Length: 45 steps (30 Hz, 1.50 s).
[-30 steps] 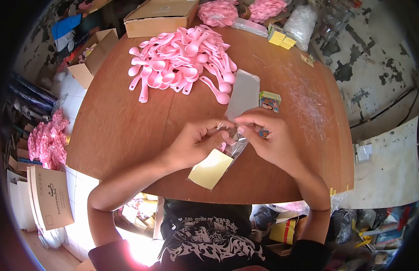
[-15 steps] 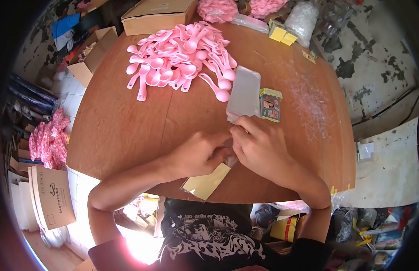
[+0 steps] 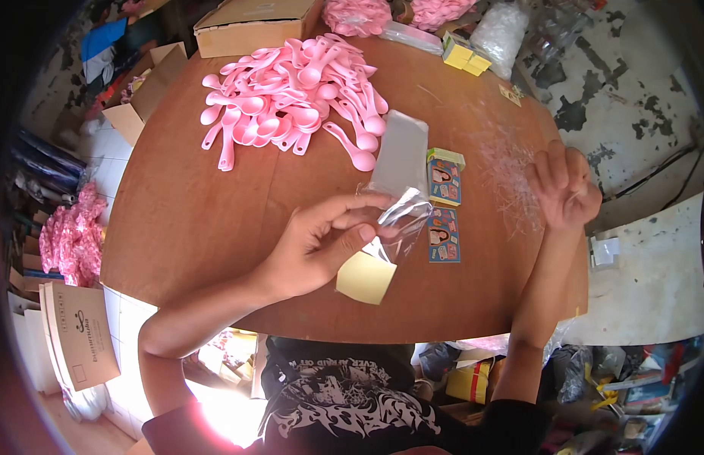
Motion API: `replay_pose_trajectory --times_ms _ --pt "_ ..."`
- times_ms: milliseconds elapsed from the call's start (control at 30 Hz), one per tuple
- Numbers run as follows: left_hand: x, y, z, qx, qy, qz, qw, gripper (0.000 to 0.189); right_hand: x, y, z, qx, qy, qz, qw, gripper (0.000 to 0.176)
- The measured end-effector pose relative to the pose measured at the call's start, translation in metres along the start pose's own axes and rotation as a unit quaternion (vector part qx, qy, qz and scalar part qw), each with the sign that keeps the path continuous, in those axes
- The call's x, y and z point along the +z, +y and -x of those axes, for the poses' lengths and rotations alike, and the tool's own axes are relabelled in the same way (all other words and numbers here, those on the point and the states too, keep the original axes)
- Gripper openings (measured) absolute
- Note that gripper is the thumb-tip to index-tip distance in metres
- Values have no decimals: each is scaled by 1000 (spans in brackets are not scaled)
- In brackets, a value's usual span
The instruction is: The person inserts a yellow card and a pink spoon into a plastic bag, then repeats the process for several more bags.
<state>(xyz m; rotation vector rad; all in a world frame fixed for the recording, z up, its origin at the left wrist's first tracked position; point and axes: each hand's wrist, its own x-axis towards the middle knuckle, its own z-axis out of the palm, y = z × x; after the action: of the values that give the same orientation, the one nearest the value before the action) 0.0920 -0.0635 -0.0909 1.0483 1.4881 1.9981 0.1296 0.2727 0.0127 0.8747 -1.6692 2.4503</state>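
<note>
My left hand pinches a clear plastic bag between thumb and fingers, with its open-looking end crumpled and shiny. A pale yellow card shows in the lower part of the bag, below my thumb. My right hand is raised at the right, beside a heap of thin clear plastic strips. Its fingers are curled together; what they hold, if anything, is too small to make out. A blue printed card lies just right of the bag, below a stack of similar cards.
A stack of clear bags lies beside the cards. Pink plastic spoons are piled at the back left, before a cardboard box. Small yellow boxes stand at the far edge. An open carton sits beyond the table's left side.
My hands were together over the bag; my right hand has moved away right to the strips. My left hand has lifted and tilted the bag. The single blue card is now uncovered.
</note>
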Motion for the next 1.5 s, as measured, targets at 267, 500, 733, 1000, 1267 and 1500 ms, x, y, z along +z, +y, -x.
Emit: replay_pose_trajectory --times_ms 267,500,733,1000,1267,1500 --pt "0 -7 -1 -64 40 -18 997 37 -98 46 40 49 318 747 582 14" --pt "7 -15 -7 -79 56 29 995 37 47 87 38 213 133 341 906 16" --pt "4 -17 -9 -90 56 23 994 26 81 120 39 226 150 204 941 16" --pt "-5 -28 -14 -67 102 -13 992 20 69 127 41 161 153 195 955 15" --pt "-12 -29 -12 -42 76 -55 995 14 56 129 48 81 63 264 959 17" --pt "-16 -26 -12 -67 56 -49 995 16 60 126 47 62 46 333 940 21"
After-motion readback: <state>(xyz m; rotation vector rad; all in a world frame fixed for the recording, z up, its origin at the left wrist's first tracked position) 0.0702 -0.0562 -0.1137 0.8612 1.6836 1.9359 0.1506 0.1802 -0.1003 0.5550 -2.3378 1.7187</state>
